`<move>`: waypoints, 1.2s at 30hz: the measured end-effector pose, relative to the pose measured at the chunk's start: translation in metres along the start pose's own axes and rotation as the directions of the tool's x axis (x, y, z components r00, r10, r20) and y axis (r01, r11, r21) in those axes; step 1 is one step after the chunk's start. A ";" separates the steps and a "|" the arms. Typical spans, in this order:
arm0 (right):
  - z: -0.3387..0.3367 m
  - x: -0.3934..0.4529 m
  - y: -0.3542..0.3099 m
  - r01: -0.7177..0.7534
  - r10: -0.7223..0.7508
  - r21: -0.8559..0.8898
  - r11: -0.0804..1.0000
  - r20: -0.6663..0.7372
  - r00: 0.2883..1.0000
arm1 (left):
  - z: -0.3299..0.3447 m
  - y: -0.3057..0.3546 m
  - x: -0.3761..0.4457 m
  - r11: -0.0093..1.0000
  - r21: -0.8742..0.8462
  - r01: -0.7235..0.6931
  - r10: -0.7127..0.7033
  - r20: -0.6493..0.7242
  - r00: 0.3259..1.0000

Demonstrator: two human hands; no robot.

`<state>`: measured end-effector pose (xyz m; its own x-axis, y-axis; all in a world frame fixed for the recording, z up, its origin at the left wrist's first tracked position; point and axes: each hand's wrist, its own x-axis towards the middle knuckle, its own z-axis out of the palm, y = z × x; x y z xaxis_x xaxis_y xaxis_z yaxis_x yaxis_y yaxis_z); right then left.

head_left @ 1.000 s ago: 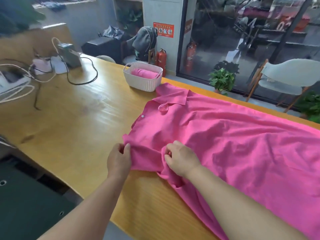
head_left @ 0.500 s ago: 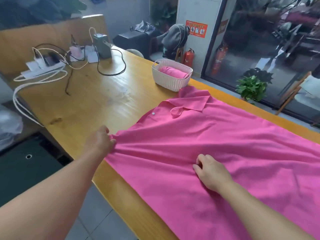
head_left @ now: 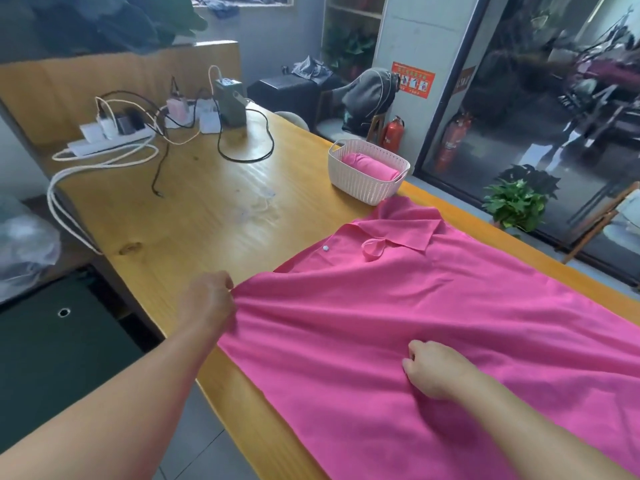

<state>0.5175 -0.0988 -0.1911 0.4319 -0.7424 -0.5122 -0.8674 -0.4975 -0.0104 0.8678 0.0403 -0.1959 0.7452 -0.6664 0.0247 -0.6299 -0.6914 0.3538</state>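
Beyond the shirt (head_left: 381,323) stands a basket (head_left: 367,188) (pink roll (head_left: 369,168) inside).

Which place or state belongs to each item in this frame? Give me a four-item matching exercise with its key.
Things:
1. white ribbed plastic basket
2. rolled pink cloth
3. white power strip
4. left hand

Places or states:
A. lying inside the basket
B. gripping the edge of the spread pink polo shirt
C. at the far left end of the wooden table, among cables
D. standing just beyond the shirt's collar

Pairs: 1-D, 2-A, 3-C, 4-B.
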 end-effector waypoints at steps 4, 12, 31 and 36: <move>-0.025 0.013 -0.011 0.050 -0.045 -0.125 0.991 0.049 0.998 | 0.010 0.012 -0.014 0.989 0.002 -0.149 0.149 -0.039 0.988; -0.064 0.048 -0.094 0.206 -0.161 0.090 0.974 -0.363 0.918 | 0.008 -0.007 -0.032 0.984 -0.116 0.136 -0.133 0.030 0.991; -0.124 0.187 0.003 -0.324 0.344 0.117 0.939 -0.344 0.874 | 0.074 0.124 0.075 0.828 -0.228 -0.512 0.527 0.004 0.850; -0.131 0.211 0.041 -0.118 0.125 0.041 0.992 -0.356 0.926 | 0.095 0.165 0.085 0.661 -0.098 -0.744 0.743 0.226 0.630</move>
<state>0.6053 -0.3352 -0.1872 0.3800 -0.9093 -0.1698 -0.9216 -0.3878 0.0144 0.8064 -0.1564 -0.2241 -0.0484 -0.9966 0.0672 -0.9493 0.0668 0.3071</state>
